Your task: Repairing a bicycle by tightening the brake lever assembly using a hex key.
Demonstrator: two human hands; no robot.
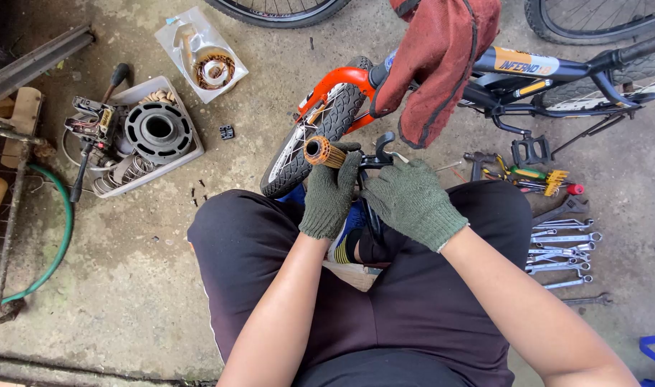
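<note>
Both gloved hands [374, 197] apparently clasping handlebar [326, 152]

A single view, from a camera on the person's head, looks almost straight down over the lap at the concrete floor [141, 272]. It sits close: the forearms enter from 6 o'clock and the two gloved hands, left hand [330, 192] and right hand [411, 199], meet just above the centre of the picture at the orange grip [324, 151]. The person's dark-clad knees fill the lower middle. Toward 12 o'clock the view takes in the small bike [542, 79] and parts of two larger wheels cut by the top edge. At 9 to 10 o'clock lies a tray [191, 143] of parts, at 3 o'clock a row of wrenches [564, 251]. No second view shares the scene.
</note>
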